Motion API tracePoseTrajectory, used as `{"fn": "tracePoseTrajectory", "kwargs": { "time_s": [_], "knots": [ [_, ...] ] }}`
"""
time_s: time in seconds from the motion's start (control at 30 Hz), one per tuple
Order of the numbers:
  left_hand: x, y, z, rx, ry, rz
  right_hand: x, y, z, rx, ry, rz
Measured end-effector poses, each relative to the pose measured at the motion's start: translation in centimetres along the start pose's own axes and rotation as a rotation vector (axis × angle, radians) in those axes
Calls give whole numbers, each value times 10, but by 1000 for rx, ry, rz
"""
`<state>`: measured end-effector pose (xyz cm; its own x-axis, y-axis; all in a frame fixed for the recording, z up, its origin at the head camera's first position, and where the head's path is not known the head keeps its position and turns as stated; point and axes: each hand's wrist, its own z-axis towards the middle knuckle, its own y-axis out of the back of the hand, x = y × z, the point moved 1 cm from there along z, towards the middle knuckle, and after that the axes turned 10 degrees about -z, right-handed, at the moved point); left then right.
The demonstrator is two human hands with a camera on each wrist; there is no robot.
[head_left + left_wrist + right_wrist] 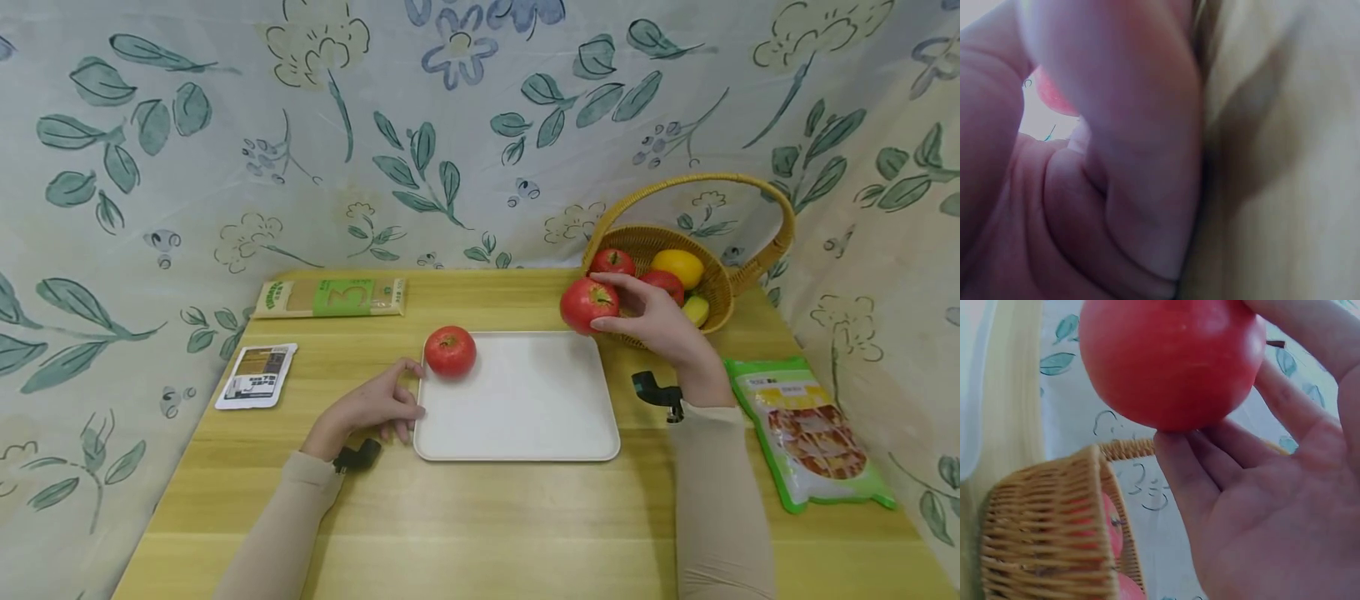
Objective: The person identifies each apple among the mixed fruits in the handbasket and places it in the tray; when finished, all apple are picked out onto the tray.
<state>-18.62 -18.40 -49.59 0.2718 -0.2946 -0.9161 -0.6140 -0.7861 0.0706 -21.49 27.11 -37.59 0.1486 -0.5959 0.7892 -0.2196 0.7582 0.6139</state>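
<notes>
Both hands are busy about a white tray (525, 408) on a wood-grain table (495, 517): the left hand (371, 407) at its left rim, the right hand (663, 321) near its far right corner, holding a large apple (579, 307). That fruit is round, glossy and deep red, with paler flecks about a short dark stem; from the right wrist it looks smooth-skinned. Nearer, the left hand stands half open, thumb and forefinger parted with their tips against the tray's rim, the other fingers bent below them. Farther out, the right hand is closed on the large apple by thumb and fingertips only, its palm apart from the skin. Right of the tray lies a green-edged bag (813, 433) with a picture of brown food; left of the tray, a small white sachet (258, 375) with dark print. A second apple (450, 352), also red, sits in the tray's far left corner. Beyond the far right corner stands a wicker basket (639, 238) with an arched handle, holding red and yellow fruit (677, 268). Past the tray's far left lies a long flat pack (345, 297) with a green label, and behind everything hangs a leaf-and-flower cloth (450, 125).
</notes>
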Motion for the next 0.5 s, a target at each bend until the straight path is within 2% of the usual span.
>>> {"fn": "tracePoseTrajectory", "kwargs": {
  "time_s": [0.13, 0.5],
  "knots": [
    [0, 0, 0, 0, -3, 2, -1, -14, 8, 94, 13, -51],
    [-1, 0, 0, -7, 5, 2, -18, -55, 28, 257, 53, -49]
  ]
}}
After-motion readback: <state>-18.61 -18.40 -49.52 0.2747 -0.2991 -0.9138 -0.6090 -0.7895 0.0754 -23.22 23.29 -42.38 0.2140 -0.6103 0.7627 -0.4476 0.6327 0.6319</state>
